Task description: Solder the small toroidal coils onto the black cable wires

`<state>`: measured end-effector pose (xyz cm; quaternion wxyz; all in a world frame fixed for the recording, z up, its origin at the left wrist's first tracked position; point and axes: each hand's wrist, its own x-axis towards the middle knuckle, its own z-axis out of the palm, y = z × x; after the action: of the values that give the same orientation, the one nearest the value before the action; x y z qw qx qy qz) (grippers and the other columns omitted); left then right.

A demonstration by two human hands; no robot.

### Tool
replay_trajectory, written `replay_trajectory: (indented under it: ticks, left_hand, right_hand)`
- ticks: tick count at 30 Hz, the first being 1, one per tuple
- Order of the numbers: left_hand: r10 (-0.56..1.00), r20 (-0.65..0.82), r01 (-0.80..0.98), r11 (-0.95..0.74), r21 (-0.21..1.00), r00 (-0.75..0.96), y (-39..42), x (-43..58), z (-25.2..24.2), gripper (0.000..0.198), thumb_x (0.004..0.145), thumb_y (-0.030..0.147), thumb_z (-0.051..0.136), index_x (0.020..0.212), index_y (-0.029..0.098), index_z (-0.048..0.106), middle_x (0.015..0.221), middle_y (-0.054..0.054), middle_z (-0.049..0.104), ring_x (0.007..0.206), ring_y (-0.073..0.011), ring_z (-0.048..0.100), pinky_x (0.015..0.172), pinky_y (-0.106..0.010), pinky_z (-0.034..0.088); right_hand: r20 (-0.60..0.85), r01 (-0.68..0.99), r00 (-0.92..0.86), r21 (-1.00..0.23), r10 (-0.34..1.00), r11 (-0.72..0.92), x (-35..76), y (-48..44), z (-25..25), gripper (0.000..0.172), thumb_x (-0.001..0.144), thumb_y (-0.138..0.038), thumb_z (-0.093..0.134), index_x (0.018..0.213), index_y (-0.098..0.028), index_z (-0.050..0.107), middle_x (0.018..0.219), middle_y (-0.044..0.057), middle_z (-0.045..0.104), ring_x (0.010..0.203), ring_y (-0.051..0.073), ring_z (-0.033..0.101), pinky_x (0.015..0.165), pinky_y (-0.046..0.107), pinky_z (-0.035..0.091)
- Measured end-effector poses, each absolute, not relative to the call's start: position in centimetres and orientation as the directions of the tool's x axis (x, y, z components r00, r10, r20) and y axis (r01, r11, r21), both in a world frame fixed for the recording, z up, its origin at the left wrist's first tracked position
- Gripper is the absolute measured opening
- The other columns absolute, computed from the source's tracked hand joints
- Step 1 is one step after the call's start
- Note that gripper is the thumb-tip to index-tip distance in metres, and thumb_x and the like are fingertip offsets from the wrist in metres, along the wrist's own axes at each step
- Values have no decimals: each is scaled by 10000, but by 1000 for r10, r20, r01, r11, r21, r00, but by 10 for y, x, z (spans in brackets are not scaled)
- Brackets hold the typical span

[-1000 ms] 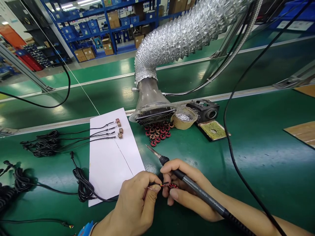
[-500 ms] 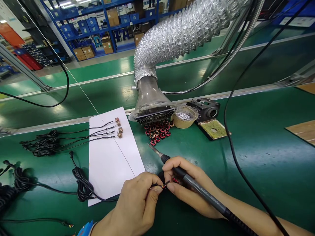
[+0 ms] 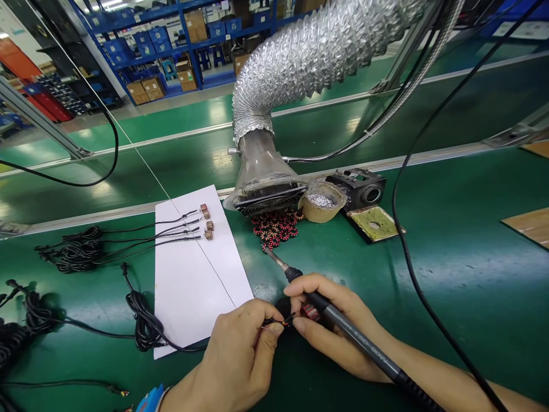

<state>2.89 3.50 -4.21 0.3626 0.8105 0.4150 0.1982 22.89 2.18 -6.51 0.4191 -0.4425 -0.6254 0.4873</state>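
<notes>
My left hand [image 3: 244,349] is closed on the end of a black cable [image 3: 187,347], whose thin coloured wires [image 3: 288,321] stick out past the fingertips. My right hand [image 3: 338,326] holds a soldering iron [image 3: 355,335]; its tip points up and left, close to a heap of red and black ring coils [image 3: 274,229]. The thumb and fingertips of that hand meet the wire ends. Something red and grey [image 3: 309,311] shows partly behind the right fingers. A thin solder-like wire [image 3: 212,266] runs from the upper left towards my left hand.
A white sheet [image 3: 184,286] carries several cable ends beside copper-coloured coils [image 3: 209,230]. Coiled black cables [image 3: 143,320] lie on the left. Behind stand a fume hood [image 3: 266,171] with a silver duct [image 3: 309,57], a solder pot [image 3: 321,206], and an iron stand with a yellow sponge [image 3: 373,223].
The soldering iron and right hand have shifted slightly to the right, and more of the red and grey thing shows behind the right fingers. The left hand has hardly moved.
</notes>
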Motion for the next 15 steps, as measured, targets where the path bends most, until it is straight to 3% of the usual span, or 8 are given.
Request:
replay_trajectory:
  ticks: [9,15]
  left_hand:
    - [817,46,541,-421,728,575,34,29,-45,149,944,199,424,956,216,572,667,30,565,482,-101,446,484,-230,321]
    - [851,85,525,-394,754,518,33,30,-45,142,952,215,426,931,202,566,598,43,506,443,-95,405,446,-221,301]
  right_hand:
    - [40,144,-293,-986,955,86,227,20,-66,259,839,-138,567,1060,-271,544,798,-40,587,642,76,535,598,174,454]
    - [-3,93,-358,-995,934,32,228,23,-62,303,833,-142,584,1104,-264,526,828,-34,592,686,87,570,638,187,473]
